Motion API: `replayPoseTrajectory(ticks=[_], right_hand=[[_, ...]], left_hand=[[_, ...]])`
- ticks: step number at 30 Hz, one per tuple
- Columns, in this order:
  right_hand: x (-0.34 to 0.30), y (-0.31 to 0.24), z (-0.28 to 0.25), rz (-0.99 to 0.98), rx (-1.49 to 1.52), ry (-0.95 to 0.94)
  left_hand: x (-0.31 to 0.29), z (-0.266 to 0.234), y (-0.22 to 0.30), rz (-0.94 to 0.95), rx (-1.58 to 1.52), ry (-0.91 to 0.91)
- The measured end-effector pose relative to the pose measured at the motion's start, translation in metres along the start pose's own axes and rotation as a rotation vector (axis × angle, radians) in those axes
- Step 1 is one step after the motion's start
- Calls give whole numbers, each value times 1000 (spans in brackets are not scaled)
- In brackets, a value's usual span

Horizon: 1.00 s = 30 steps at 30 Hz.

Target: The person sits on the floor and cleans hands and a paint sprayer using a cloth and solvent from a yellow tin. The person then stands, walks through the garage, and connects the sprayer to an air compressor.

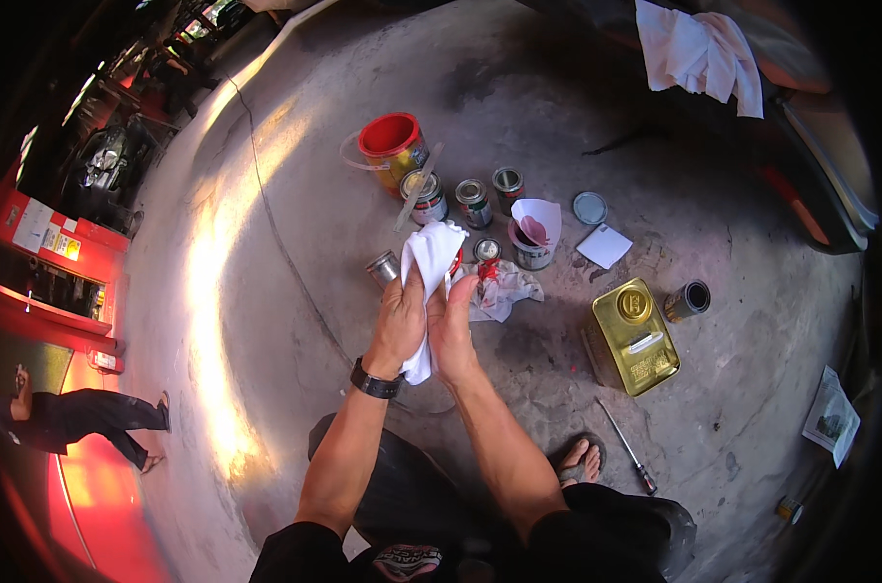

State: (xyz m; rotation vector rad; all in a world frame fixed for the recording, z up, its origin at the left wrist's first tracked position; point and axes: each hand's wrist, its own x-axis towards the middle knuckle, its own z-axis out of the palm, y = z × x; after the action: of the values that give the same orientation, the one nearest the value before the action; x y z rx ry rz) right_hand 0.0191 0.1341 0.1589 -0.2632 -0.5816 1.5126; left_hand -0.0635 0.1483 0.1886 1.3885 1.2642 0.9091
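Both my hands are pressed together around a white cloth [431, 255] held above the concrete floor. My left hand [398, 325], with a black watch on the wrist, grips the cloth from the left. My right hand [451, 325] presses against it from the right, red paint on its fingertips. Just beyond the hands lie a paint-stained rag [504, 290] and several small open tins [473, 202]. A small tin [383, 267] lies on its side to the left of the cloth.
A red-rimmed bucket [392, 148] stands at the back. A tin with a paper funnel [533, 238], a round lid [589, 207], a gold rectangular can [635, 335], a dark tin [689, 299] and a screwdriver [627, 447] lie right. Another person [71, 418] stands far left.
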Motion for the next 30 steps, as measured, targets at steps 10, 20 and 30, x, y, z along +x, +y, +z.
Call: replayPoseTrajectory(ticks=[10,20,30], right_hand=[[45,21,-81,119,527,240],[0,0,-33,299,429,74],[10,10,-61,248,305,200]], left_hand=[[-23,65,-21,344,269,216],[39,19,-14,384,544,267],[-25,51,-44,426,468,296]])
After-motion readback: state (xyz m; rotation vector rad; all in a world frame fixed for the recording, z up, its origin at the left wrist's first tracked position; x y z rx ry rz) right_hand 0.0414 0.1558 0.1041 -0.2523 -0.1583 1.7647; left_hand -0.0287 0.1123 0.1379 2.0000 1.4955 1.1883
